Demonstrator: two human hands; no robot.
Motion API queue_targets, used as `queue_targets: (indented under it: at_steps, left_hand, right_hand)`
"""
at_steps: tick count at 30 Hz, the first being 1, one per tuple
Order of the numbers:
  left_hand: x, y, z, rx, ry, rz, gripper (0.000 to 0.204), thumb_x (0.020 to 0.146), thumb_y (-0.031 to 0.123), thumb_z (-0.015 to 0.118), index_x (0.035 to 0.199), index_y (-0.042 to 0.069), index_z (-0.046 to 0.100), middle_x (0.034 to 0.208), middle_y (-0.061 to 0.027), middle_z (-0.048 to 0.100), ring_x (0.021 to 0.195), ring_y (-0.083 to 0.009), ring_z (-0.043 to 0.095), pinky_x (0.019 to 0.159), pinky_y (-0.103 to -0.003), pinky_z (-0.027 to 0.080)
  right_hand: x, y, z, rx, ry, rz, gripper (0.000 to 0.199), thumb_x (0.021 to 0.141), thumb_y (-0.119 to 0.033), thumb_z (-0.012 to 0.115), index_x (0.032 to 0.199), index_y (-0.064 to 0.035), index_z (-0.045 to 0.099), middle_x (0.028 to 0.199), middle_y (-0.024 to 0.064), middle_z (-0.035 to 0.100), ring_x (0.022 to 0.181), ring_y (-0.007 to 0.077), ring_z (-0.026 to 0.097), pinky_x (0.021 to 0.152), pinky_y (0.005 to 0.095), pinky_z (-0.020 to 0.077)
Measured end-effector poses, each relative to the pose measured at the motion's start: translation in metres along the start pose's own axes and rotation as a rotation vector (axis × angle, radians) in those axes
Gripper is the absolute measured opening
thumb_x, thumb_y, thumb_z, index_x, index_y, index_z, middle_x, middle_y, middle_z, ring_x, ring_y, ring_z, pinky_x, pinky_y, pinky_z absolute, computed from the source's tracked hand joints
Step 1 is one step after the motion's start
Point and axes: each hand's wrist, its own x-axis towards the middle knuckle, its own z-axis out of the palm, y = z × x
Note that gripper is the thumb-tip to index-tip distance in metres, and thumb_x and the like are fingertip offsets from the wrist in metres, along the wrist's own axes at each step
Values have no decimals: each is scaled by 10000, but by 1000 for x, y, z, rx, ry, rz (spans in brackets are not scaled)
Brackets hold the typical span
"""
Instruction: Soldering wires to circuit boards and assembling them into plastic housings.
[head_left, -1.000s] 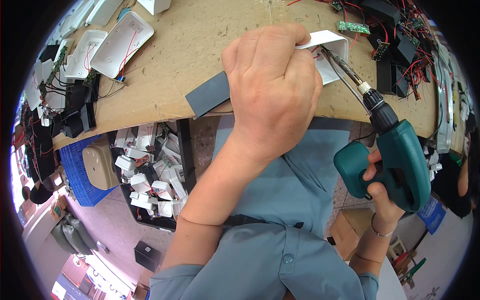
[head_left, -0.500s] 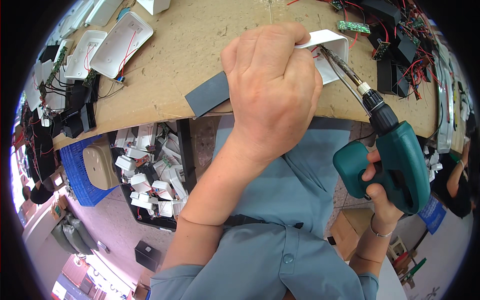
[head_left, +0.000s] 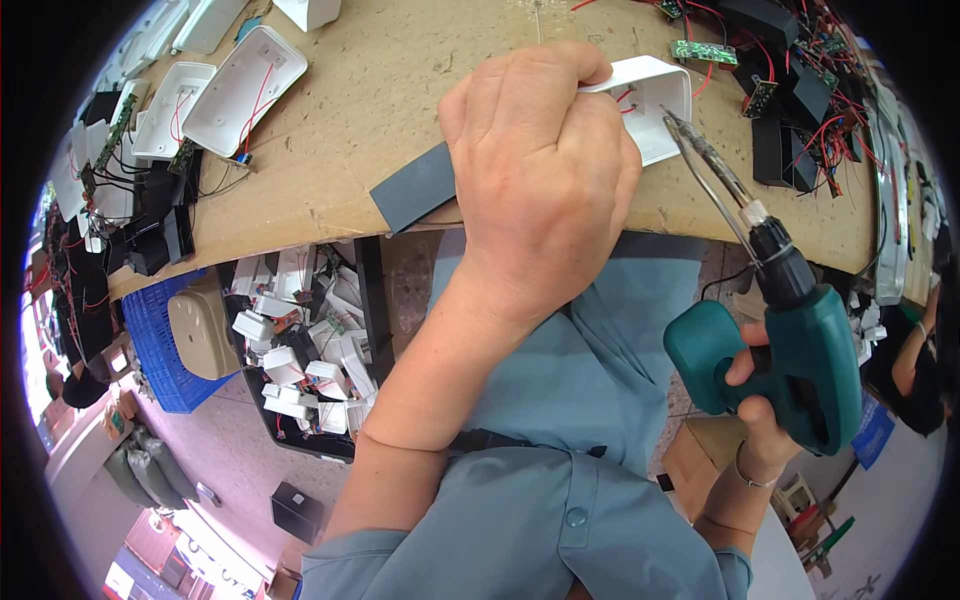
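Left hand (head_left: 540, 170): curled into a fist, clamped on white plastic housing (head_left: 655, 105) at front edge of brown workbench (head_left: 400, 110); housing open side up, red wires visible inside, mostly hidden under fingers.

Right hand (head_left: 765, 395): wrapped around grip of teal cordless screwdriver (head_left: 800, 350), held below and right of bench edge; long bit (head_left: 705, 165) angled up and left, tip resting inside housing at its right end.

Dark grey flat strip (head_left: 415, 187): on bench edge, just left of left hand, partly tucked beneath it.

More open white housings (head_left: 240, 85): far left of bench, several with red wires, well apart from hands.

Black parts with red wiring (head_left: 790, 120) and small green circuit boards (head_left: 702, 50): far right of bench, near housing.

Black bin of white housings (head_left: 300, 350): under bench, left of person.

Blue crate (head_left: 165, 350) with beige moulded part (head_left: 203, 332) leaning against it: beside bin, further left.

Blue-grey shirt (head_left: 560, 440): fills lower centre.

Another person (head_left: 915, 350): at right rim, small and unclear.
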Motion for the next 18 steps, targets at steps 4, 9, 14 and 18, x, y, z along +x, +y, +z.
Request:
queue_targets:
  at_steps: [4,9,14,18]
  left_hand:
    - [0,1,0,-7,-11,-9,102,569,18,590,637,22,514,881,-63,534,791,-223,496,733,-337,343]
    - [0,2,0,-11,-21,-16,105,578,14,591,638,25,506,887,-67,532,794,-228,494,736,-341,344]
    - [-1,1,0,10,23,29,112,575,14,597,641,24,507,889,-69,530,797,-230,492,732,-341,343]
    - [-1,1,-2,-12,-1,-1,111,574,13,597,638,24,508,889,-69,530,794,-230,491,727,-342,342]
  right_hand:
    - [-5,-4,1,52,93,69,696,634,-423,746,1021,97,494,899,130,568,605,123,543,528,217,423]
    - [-6,-7,2,59,112,78,695,638,-432,741,1017,96,496,896,134,567,610,124,547,529,215,421]
    - [-7,-4,5,104,112,80,676,650,-395,745,1042,91,486,897,134,566,620,125,546,549,226,427]
    - [0,0,6,85,54,64,665,658,-369,746,1062,85,477,904,132,561,634,124,542,559,229,429]
